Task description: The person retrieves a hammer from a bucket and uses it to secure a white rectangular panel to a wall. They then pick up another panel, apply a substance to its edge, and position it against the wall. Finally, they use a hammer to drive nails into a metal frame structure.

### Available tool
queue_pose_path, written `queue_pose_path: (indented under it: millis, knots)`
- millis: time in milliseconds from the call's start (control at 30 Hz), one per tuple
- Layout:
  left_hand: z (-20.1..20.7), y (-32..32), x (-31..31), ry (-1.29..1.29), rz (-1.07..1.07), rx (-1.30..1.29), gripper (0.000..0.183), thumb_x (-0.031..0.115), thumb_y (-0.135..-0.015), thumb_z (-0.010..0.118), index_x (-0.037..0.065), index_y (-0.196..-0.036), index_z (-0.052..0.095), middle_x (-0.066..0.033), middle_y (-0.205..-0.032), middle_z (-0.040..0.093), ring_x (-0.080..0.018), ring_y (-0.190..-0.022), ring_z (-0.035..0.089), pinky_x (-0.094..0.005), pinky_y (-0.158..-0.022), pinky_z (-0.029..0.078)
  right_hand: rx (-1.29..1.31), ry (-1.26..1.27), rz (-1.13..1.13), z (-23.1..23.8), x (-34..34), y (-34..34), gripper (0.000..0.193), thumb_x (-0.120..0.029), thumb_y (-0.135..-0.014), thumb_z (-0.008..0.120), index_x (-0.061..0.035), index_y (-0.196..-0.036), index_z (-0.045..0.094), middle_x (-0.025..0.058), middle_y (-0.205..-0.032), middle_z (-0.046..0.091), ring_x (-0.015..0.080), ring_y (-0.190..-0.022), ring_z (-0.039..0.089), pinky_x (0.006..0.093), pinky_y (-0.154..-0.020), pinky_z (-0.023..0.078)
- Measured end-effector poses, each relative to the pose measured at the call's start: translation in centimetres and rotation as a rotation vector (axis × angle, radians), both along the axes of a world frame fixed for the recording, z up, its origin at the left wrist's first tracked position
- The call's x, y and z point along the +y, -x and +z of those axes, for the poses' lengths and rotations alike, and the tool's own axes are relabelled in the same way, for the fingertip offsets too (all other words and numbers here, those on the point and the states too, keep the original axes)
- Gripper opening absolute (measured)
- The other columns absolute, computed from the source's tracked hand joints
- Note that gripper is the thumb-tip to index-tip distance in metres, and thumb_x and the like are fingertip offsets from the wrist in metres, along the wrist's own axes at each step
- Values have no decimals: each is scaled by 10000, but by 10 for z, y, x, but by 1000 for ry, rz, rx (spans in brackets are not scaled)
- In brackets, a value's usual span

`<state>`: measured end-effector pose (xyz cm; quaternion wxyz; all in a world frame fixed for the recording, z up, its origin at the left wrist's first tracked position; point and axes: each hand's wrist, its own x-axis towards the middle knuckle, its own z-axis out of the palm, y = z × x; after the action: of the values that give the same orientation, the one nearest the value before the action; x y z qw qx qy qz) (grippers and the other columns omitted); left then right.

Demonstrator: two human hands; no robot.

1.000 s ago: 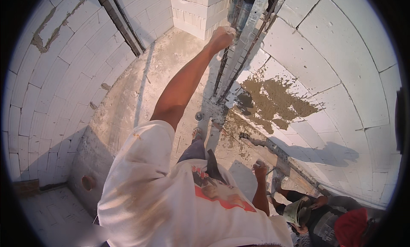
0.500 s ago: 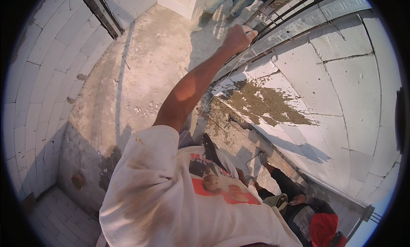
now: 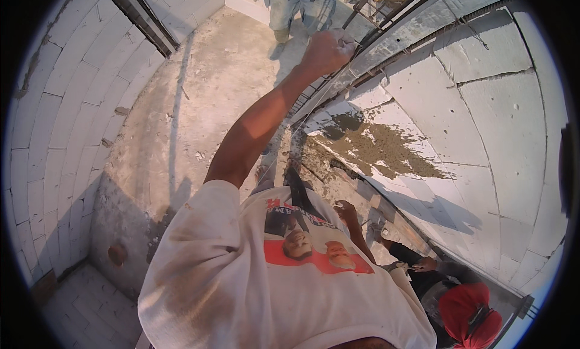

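Left hand (image 3: 327, 50) raised far from the body, arm outstretched, fingers curled into a tight fist; it grips at the near end of a long grey metal rail (image 3: 417, 29) that runs along the top of the block wall toward the far right; what exactly sits inside the fist cannot be made out; a thin taut line (image 3: 314, 104) runs from below the fist down toward the body, just beside the forearm.

Right hand (image 3: 346, 211) low, close to the torso, just right of the printed white shirt (image 3: 254, 276); fingers loosely curled; whether it pinches anything cannot be told, too small and partly shadowed.

Right of the arm: a wall of large white blocks (image 3: 483, 119), its upper face bearing a spread patch of wet brownish mortar (image 3: 377, 150), near the rail and below the fist; joints between blocks visible.

Left: a curved white brick wall (image 3: 54, 119); between the two walls a bare concrete floor (image 3: 199, 101), dusty, with small debris.

Far, at top: the legs of another person (image 3: 296, 11) in pale trousers standing on the floor, just beyond the fist.

Near right, low: a second person crouched, wearing red headgear (image 3: 468, 313), a hand (image 3: 426, 264) showing beside the wall base.
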<state>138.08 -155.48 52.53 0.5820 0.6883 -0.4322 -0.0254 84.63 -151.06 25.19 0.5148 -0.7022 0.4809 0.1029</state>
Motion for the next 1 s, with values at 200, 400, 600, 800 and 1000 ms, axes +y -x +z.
queue_pose_path:
  millis: [200, 400, 600, 800, 1000]
  knots:
    - [5, 4, -21, -171, 190, -237, 205, 277, -881, 738, 87, -954, 759, -160, -748, 714, -317, -700, 717, -440, -671, 554, 58, 154, 209, -64, -5, 65, 322, -284, -883, 757, -87, -1137, 735, 146, -907, 763, 238, -805, 746, 372, -705, 573]
    - [6, 13, -10, -232, 242, -144, 232, 284, -922, 711, 61, -982, 737, -171, -778, 727, -350, -739, 730, -462, -680, 563, 132, 110, 195, -36, -8, 77, 329, -297, -875, 762, -93, -1131, 739, 161, -958, 762, 278, -862, 748, 382, -746, 577]
    - [-15, 24, 30, -32, 55, 55, 327, 287, -943, 719, -2, -1094, 691, -130, -806, 733, -264, -675, 725, -419, -632, 555, 124, 116, 148, -29, -21, 64, 335, -311, -868, 768, -99, -1126, 742, 176, -1009, 760, 317, -920, 751, 392, -786, 582]
    - [-5, 29, 56, -379, -255, 514, 266, 206, -926, 745, -12, -1073, 702, -72, -826, 697, -101, -566, 594, -252, -484, 422, -10, 280, 273, -19, -24, 7, 305, -275, -882, 749, -82, -1118, 742, 174, -1002, 762, 312, -901, 757, 386, -789, 583]
    - [9, 20, 83, -273, -232, 836, 174, 161, -941, 752, 29, -1050, 716, -32, -817, 667, -36, -504, 412, -197, -458, 307, -279, 182, 116, 84, -54, -165, 349, -184, -941, 687, -27, -1253, 679, 81, -788, 676, 126, -713, 639, 316, -654, 517]
